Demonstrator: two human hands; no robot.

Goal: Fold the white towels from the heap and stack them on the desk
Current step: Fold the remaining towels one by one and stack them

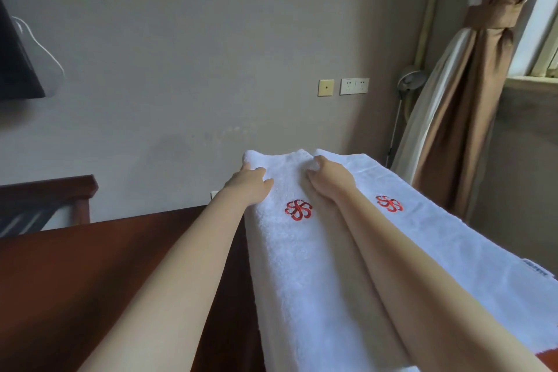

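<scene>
A long white towel [290,251] with a red flower emblem lies folded lengthwise on the dark wooden desk [90,275]. Its right layer [453,238] carries a second red emblem and spreads toward the right edge. My left hand [250,183] grips the far left corner of the raised fold. At the far middle of the fold, my right hand [327,174] pinches the towel with curled fingers. Both forearms stretch out over the towel. No heap of towels is in view.
A grey wall with sockets [354,86] stands right behind the desk. A brown tied curtain [471,106] and a floor lamp [407,84] are at the right. A dark wooden chair back [51,190] and a wall-mounted screen [15,66] are at the left.
</scene>
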